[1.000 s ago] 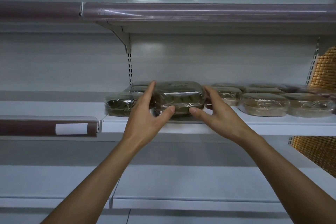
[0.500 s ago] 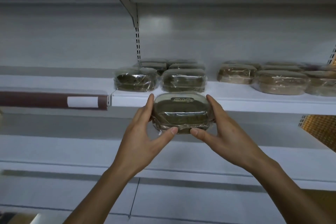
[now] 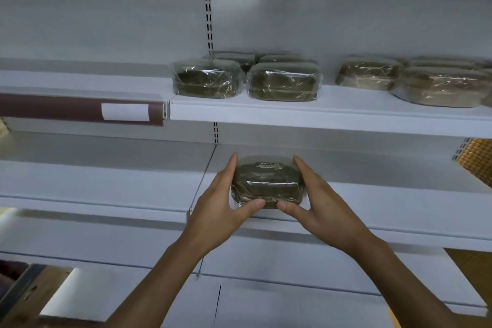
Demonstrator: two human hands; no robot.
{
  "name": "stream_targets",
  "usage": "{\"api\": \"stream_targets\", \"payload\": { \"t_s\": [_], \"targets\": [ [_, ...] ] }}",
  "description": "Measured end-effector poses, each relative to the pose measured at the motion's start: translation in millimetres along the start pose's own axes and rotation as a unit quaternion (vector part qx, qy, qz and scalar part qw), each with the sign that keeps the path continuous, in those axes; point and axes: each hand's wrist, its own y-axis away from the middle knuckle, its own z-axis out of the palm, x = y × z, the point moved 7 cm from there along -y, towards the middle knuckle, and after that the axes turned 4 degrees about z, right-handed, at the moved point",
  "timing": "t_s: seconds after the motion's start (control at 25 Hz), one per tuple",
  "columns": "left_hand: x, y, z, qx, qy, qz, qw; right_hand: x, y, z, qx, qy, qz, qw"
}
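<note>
The left hand [image 3: 221, 200] and right hand [image 3: 319, 200] clasp the ends of a rounded, dark-green, film-wrapped food tub [image 3: 267, 184] at the lower white shelf's [image 3: 386, 194] front edge. It looks light and stiff, with slick film, so a side grip suits it.

Glossy, crinkled clear plastic film wraps the dark green pack [image 3: 267, 185]; the white shelf [image 3: 346, 197] looks smooth, matt painted metal.

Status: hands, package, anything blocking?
Left hand and right hand each grip the wrapped package, thumbs at its front. Package at front edge of lower shelf; set down or not, cannot tell. Other packages on upper shelf, apart from it.
</note>
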Motion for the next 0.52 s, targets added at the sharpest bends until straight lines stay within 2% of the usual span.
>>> {"api": "stream_targets", "payload": {
  "t_s": [0.24, 0.52],
  "targets": [
    [-48, -5, 34, -0.058, -0.006, -0.070, 0.996, 39, -10, 49, -0.035, -0.016, 0.040, 0.998],
    [-105, -15, 51, -0.080, -0.028, -0.111, 0.990, 61, -32, 100, -0.065, -0.029, 0.073, 0.995]
  ]
}}
